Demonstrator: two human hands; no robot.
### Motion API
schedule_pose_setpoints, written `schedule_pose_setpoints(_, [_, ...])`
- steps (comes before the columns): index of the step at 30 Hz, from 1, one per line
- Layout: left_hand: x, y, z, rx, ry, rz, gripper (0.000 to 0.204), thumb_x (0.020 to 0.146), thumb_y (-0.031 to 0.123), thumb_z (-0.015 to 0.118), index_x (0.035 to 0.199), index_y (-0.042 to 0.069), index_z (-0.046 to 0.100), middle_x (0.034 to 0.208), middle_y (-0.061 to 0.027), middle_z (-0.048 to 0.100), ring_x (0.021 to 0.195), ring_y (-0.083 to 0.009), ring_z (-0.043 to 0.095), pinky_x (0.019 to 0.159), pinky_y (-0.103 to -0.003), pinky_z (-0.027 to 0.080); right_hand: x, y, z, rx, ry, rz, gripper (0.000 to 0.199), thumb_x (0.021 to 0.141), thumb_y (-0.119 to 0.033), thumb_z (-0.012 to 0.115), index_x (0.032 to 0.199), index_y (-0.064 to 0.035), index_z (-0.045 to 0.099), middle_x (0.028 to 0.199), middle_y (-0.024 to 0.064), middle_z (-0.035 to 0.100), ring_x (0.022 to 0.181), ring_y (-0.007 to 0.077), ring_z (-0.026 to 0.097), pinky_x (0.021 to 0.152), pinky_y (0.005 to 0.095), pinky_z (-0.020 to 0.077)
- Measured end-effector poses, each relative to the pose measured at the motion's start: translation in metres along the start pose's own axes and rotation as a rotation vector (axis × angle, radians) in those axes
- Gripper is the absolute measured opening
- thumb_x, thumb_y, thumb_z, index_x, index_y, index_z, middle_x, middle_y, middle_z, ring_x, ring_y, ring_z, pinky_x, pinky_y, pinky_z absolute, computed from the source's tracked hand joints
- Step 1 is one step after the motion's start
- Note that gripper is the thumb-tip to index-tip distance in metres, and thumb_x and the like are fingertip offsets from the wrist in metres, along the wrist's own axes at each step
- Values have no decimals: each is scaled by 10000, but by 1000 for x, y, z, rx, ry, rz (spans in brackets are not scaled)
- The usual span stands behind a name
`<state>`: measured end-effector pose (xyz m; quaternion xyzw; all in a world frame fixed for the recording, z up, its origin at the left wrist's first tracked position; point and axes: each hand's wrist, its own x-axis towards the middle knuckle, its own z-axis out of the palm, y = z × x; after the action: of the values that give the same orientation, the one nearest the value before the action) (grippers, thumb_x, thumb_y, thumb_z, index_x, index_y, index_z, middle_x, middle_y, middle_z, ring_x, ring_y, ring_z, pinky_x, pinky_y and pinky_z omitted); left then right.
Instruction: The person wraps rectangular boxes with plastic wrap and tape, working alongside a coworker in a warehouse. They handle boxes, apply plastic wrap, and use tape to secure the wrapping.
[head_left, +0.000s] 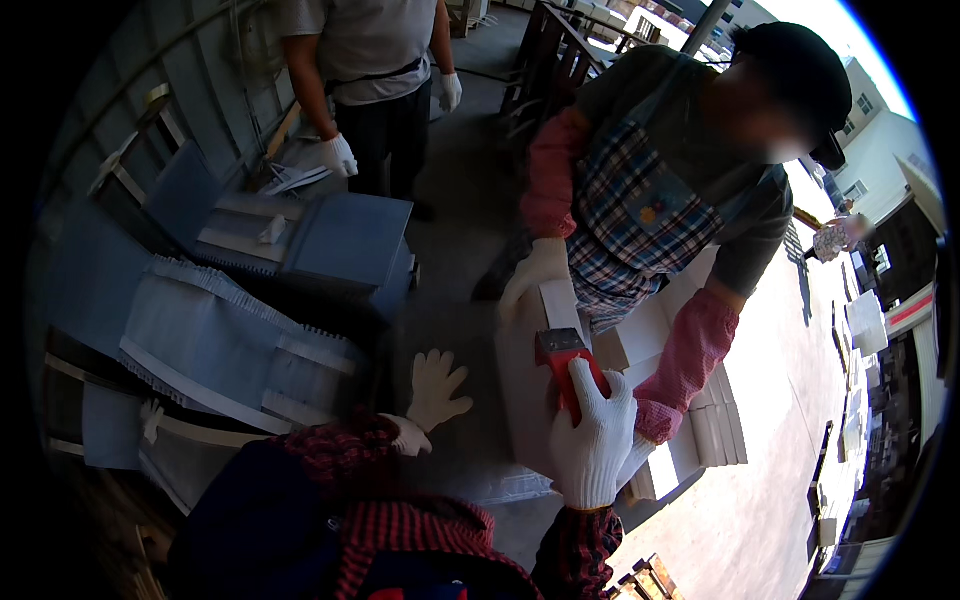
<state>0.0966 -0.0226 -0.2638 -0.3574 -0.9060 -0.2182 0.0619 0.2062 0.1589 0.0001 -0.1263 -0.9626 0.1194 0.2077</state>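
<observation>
My right hand, in a white knit glove, grips a red hand tool that looks like a tape dispenser, pressed on top of a tall white box. My left hand, also gloved, hovers open with fingers spread just left of that box, touching nothing. Across the box a person in a plaid apron and pink sleeve covers holds its far end with a gloved hand; their other hand rests near mine at the box's right side.
Stacks of white boxes stand at the right of the box. Flattened blue-grey cartons pile up on the left. A second person with white gloves stands at the back. Pale concrete floor lies to the right.
</observation>
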Motion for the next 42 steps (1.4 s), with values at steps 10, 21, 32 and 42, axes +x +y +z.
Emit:
schedule_pose_setpoints(10, [75, 5, -177, -384, -179, 160, 528, 873, 190, 639, 1370, 50, 527, 1347, -155, 570, 1217, -345, 547, 1048, -432, 435, -52, 8, -35, -86, 36, 14, 458, 767, -28, 684, 1214, -125, 668, 1185, 213, 604, 1036, 396, 633, 834, 441, 550])
schedule_pose_setpoints(21, [152, 124, -172, 5, -235, 980, 879, 597, 158, 857, 1375, 90, 453, 1415, -106, 462, 1324, -313, 425, 1100, -430, 363, -185, 11, -103, -50, 39, 175, 585, 662, 93, 648, 1205, -124, 650, 1157, 187, 573, 987, 372, 578, 823, 429, 502])
schedule_pose_setpoints(32, [137, 169, -155, 114, -333, 1065, 811, 561, 256, 872, 1277, 95, 526, 1294, -72, 498, 1217, -279, 463, 1023, -441, 378, -257, 25, -105, -80, 90, 253, 555, 649, 111, 637, 1164, -93, 661, 1144, 194, 586, 972, 381, 581, 810, 441, 495])
schedule_pose_setpoints(42, [96, 182, -147, -107, -285, 1059, 973, 569, 394, 887, 1403, 104, 478, 1416, -139, 457, 1361, -348, 374, 1173, -476, 253, -272, 57, -76, -90, 85, 145, 485, 734, 61, 763, 1188, -75, 660, 1170, 182, 591, 1016, 354, 593, 819, 408, 529])
